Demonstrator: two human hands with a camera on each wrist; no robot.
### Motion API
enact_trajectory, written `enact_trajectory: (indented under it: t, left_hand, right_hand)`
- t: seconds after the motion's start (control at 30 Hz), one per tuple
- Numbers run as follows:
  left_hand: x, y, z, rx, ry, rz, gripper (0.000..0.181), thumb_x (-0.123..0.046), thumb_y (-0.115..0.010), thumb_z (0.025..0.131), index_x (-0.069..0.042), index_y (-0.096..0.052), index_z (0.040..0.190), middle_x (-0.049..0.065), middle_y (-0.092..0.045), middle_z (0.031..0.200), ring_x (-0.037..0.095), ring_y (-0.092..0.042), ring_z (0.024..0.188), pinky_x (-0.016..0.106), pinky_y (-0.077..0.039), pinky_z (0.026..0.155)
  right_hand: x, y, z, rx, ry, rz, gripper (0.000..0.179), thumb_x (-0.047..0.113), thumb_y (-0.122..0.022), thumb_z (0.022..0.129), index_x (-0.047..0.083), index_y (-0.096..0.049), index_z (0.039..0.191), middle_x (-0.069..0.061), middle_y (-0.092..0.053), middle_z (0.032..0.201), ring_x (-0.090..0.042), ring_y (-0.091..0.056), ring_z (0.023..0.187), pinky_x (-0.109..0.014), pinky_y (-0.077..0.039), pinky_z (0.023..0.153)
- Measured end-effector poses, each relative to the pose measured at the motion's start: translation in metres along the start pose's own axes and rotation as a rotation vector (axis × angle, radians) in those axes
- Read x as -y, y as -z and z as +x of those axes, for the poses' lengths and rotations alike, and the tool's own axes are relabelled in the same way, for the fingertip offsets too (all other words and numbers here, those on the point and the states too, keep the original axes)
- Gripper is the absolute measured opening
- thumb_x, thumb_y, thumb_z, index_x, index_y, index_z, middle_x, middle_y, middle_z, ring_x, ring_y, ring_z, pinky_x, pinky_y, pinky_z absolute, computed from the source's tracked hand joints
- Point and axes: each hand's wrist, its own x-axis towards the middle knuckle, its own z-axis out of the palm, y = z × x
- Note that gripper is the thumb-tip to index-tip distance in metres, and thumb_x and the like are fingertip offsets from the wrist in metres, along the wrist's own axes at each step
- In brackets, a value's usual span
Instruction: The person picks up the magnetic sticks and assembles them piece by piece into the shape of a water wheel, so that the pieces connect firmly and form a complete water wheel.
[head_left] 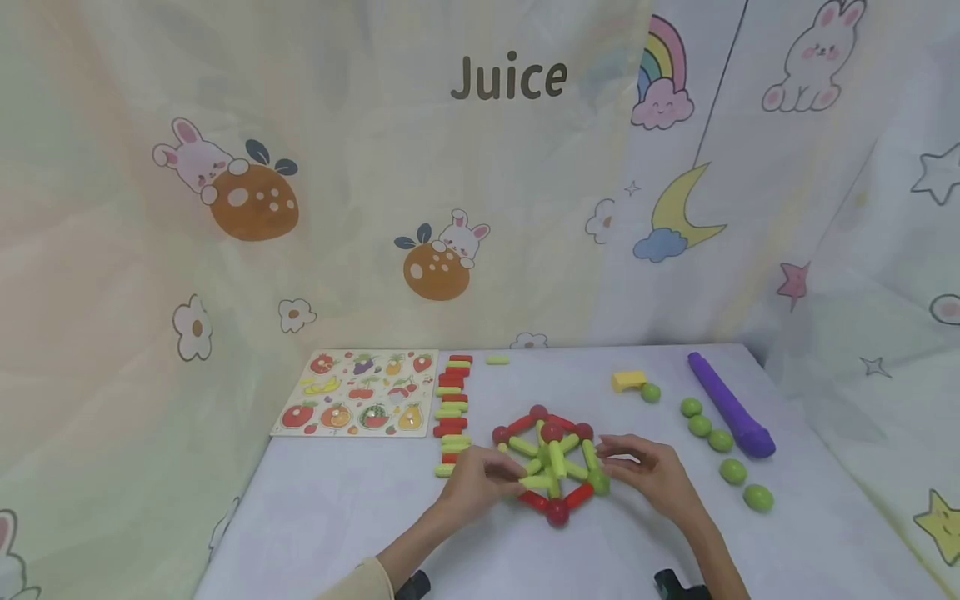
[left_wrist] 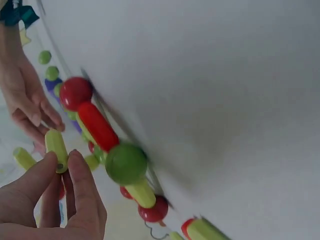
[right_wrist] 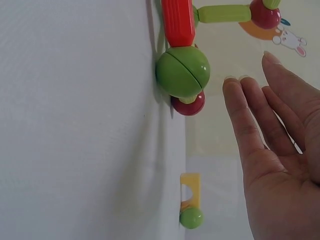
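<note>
My left hand (head_left: 476, 482) pinches a light green rod (left_wrist: 56, 149) between thumb and fingers, above the near left side of a ball-and-rod frame. That frame lies on the table, built of red balls (head_left: 557, 512), green balls (left_wrist: 126, 164), red rods (head_left: 579, 497) and light green rods. Over its middle, a red ball (head_left: 552, 432) stands raised on a slanting green rod (head_left: 557, 460). Close to the frame's right corner, my right hand (head_left: 654, 477) holds nothing, its fingers nearly straight and apart from the green corner ball (right_wrist: 183, 72).
Left of the frame runs a column of loose red and green rods (head_left: 450, 414), beside a fruit picture board (head_left: 303, 423). On the right lie several loose green balls (head_left: 733, 472), a purple stick (head_left: 731, 406) and a yellow block (head_left: 627, 381). Another green rod (head_left: 498, 360) lies at the back.
</note>
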Motion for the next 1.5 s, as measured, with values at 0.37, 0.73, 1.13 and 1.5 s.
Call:
enact_trajectory:
  t: [0.37,0.73,1.13,1.5]
  left_hand:
    - [-0.006,-0.014,-0.004,0.047,0.031,0.021,0.015,-0.007,-0.084,0.093,-0.009,-0.085,0.108,-0.012,-0.078,0.092,0.005,-0.072,0.085,0.019,-0.059,0.076]
    - [-0.016,-0.021,-0.007,-0.004,-0.069,0.014,0.040,-0.013,-0.085,0.094,-0.008,-0.070,0.131,-0.007,-0.078,0.099,0.004,-0.070,0.084,0.019,-0.059,0.077]
    - [-0.011,-0.039,-0.006,-0.042,-0.156,0.004,0.035,-0.010,-0.085,0.095,-0.008,-0.068,0.125,0.001,-0.080,0.103,0.002,-0.071,0.086,0.027,-0.063,0.084]
    - [0.000,-0.055,-0.008,-0.032,-0.118,-0.103,0.028,-0.006,-0.086,0.092,-0.004,-0.082,0.119,-0.006,-0.082,0.105,0.004,-0.077,0.089,0.020,-0.061,0.082]
  right_hand:
    - [0.001,-0.004,-0.001,-0.016,-0.059,-0.018,0.043,-0.003,-0.079,0.094,-0.012,-0.066,0.134,-0.030,-0.073,0.122,-0.016,-0.074,0.113,-0.029,-0.060,0.095]
    - [-0.001,-0.004,-0.002,-0.026,-0.080,-0.033,0.044,-0.002,-0.080,0.094,-0.010,-0.067,0.135,-0.027,-0.074,0.123,-0.014,-0.074,0.113,-0.028,-0.060,0.095]
    - [-0.004,-0.006,-0.005,-0.030,-0.088,-0.025,0.042,0.000,-0.079,0.095,-0.009,-0.068,0.134,-0.024,-0.076,0.121,-0.016,-0.074,0.113,-0.027,-0.060,0.095]
    - [-0.005,-0.005,-0.007,-0.013,-0.088,-0.003,0.041,0.000,-0.078,0.096,-0.008,-0.067,0.135,-0.028,-0.074,0.123,-0.017,-0.074,0.114,-0.028,-0.060,0.096]
